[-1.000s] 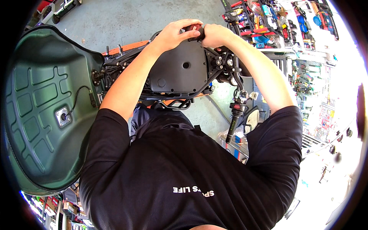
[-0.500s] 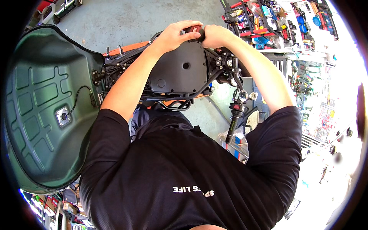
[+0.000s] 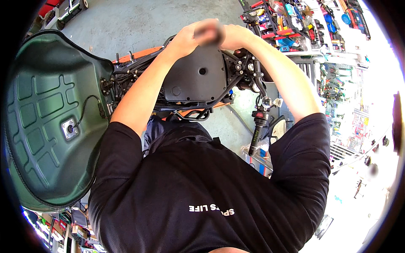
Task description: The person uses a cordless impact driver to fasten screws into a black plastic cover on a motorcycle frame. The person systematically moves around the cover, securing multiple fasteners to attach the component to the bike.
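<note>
Over the far edge of a flat black motorbike cover (image 3: 192, 82), my two hands meet at arm's length. My left hand (image 3: 186, 39) is closed on a small, rounded, dark red-and-black object (image 3: 209, 33), which is smeared in the picture. Pressed against that object's right side is my right hand (image 3: 235, 36), its fingers curled. What the right fingers grip is hidden. The round hole in the cover lies below the hands.
A large green moulded shell (image 3: 48, 109) with a cable stands tilted up at left. Handlebar grips (image 3: 255, 141) and cables lie to the right. Beyond are tool racks (image 3: 287, 25), a wheeled item (image 3: 71, 12) and grey floor (image 3: 139, 21).
Both hands have shifted slightly left with the object, which was sharper before and is now blurred. The grip looks much the same.
</note>
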